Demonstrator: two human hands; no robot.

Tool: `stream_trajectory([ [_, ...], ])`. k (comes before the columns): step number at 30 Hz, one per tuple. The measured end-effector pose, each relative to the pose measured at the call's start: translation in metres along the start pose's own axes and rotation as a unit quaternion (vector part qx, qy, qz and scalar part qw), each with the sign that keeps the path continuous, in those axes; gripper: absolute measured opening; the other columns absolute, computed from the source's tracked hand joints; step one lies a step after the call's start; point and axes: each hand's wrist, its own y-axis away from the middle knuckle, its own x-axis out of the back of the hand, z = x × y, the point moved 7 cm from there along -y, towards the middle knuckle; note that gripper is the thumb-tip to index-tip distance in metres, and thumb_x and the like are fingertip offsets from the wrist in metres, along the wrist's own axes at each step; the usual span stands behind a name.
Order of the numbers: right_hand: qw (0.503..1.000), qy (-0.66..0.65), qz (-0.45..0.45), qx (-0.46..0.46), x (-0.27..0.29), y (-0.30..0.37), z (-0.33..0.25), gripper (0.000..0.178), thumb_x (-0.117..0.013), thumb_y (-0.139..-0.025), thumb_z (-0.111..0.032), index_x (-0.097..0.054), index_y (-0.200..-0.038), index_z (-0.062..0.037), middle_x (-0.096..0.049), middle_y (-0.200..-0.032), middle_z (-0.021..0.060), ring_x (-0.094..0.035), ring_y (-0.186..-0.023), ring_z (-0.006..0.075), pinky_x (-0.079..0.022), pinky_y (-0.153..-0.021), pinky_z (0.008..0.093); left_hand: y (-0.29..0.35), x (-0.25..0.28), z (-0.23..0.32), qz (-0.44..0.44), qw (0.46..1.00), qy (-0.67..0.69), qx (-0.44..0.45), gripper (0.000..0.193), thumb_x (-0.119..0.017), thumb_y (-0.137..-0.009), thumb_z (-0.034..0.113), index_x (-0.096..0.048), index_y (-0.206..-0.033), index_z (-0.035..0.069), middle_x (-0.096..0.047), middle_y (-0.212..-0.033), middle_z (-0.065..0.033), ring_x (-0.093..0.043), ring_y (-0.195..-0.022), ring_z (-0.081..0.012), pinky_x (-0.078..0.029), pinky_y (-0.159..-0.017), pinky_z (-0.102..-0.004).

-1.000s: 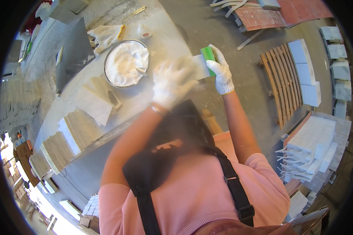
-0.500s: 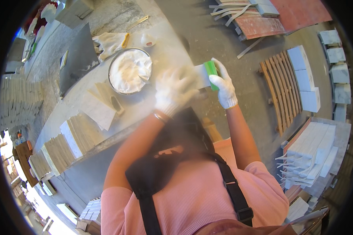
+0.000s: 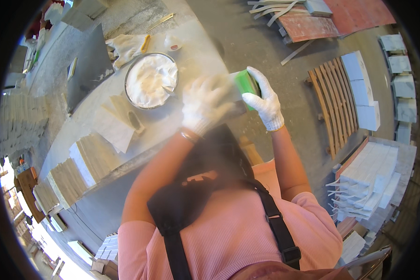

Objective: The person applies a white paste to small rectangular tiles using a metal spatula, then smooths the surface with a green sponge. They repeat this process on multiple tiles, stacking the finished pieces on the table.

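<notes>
My right hand [image 3: 263, 105], in a white knit glove, grips a green sanding block [image 3: 246, 86] between thumb and fingers, just past the table's right edge. The block is at the end of a pale tile [image 3: 232, 84], much of which is hidden and hazy. My left hand [image 3: 204, 105], also gloved, is over the tile's other end and looks blurred. Its fingers appear apart and flat; their contact with the tile is unclear. Left of it stands a round metal-rimmed bowl [image 3: 151, 80] lined with white, crumpled material.
Stone tiles [image 3: 112, 123] lie on the dusty table [image 3: 198, 44], with upright tile rows [image 3: 93, 158] along its near edge. A spare glove [image 3: 126, 49], a small white container [image 3: 172, 43] and a dark sheet [image 3: 91, 70] are behind. A wooden pallet [image 3: 333, 105] and tile stacks stand to the right.
My right hand has brought the green block slightly left and tilted it, covering more of the tile's end. My left hand stays in about the same place. The whole view has shifted slightly.
</notes>
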Motion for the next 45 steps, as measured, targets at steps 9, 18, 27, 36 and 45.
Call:
stream_trajectory([
  [9,0.966,-0.226,0.036,-0.124,-0.007,-0.014,0.006,0.078,-0.070,-0.088,-0.025,-0.044,-0.158,-0.0028,-0.054,-0.151,0.0103,-0.051,-0.138,0.0226,-0.039,-0.116,0.0350,0.000,0.001,0.001,-0.010,1.000,-0.006,0.006,0.053,-0.080,-0.074,0.047,-0.075,-0.123,0.025,-0.065,-0.133,-0.0109,-0.059,-0.123,-0.0374,-0.043,-0.103,-0.0537],
  [18,0.961,-0.243,0.061,-0.118,-0.014,-0.015,0.040,0.073,-0.066,-0.093,-0.023,-0.043,-0.158,-0.0010,-0.055,-0.151,0.0115,-0.052,-0.137,0.0215,-0.041,-0.114,0.0353,0.002,0.000,0.000,0.018,1.000,0.014,-0.008,0.051,-0.081,-0.075,0.047,-0.075,-0.121,0.025,-0.065,-0.133,-0.0096,-0.059,-0.122,-0.0379,-0.043,-0.103,-0.0540],
  [27,0.935,-0.287,0.137,-0.160,0.017,0.031,0.063,0.075,-0.066,-0.092,-0.028,-0.041,-0.160,-0.0084,-0.059,-0.147,0.0081,-0.064,-0.119,0.0245,-0.054,-0.094,0.0368,-0.002,0.005,0.008,-0.035,0.999,-0.003,0.027,0.074,-0.079,-0.073,0.069,-0.073,-0.128,0.020,-0.061,-0.141,-0.0157,-0.058,-0.125,-0.0420,-0.040,-0.111,-0.0534],
  [36,0.929,-0.302,0.155,-0.146,0.009,0.050,0.047,0.073,-0.063,-0.096,-0.038,-0.041,-0.160,-0.0105,-0.061,-0.143,0.0078,-0.067,-0.111,0.0245,-0.054,-0.087,0.0385,0.005,0.010,0.010,-0.181,0.966,-0.034,0.180,0.081,-0.075,-0.076,0.072,-0.066,-0.134,0.016,-0.054,-0.146,-0.0203,-0.060,-0.123,-0.0431,-0.053,-0.098,-0.0519],
  [45,0.941,-0.270,0.156,-0.128,-0.005,0.007,0.020,0.067,-0.062,-0.100,-0.035,-0.044,-0.159,-0.0075,-0.058,-0.145,0.0079,-0.061,-0.120,0.0218,-0.050,-0.101,0.0376,0.000,0.000,0.001,-0.169,0.975,0.027,0.139,0.051,-0.075,-0.087,0.046,-0.068,-0.121,0.009,-0.054,-0.144,-0.0206,-0.068,-0.107,-0.0440,-0.057,-0.089,-0.0516],
])
